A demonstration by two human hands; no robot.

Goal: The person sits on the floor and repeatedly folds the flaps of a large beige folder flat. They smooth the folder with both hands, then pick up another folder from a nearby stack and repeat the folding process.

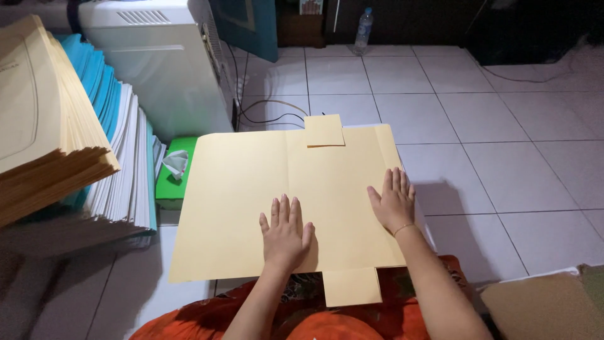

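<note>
Head view. I see both grips spread flat, fingers apart, clamped on nothing: left hand (286, 230) and right hand (393, 200) press one unfolded pale-yellow card folder sheet (251, 201) with two tabs, lying across my lap. Left of the left hand: one green tissue box (170, 182), then stacked yellow, blue and white paper (69, 138). Far beyond the hands: one clear plastic bottle (363, 29) on the tiled floor (503, 126).

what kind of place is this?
Probably a room at home used for paperwork: tiled floor, paper stacks beside a white appliance, both hands flat on a manila folder sheet.
</note>
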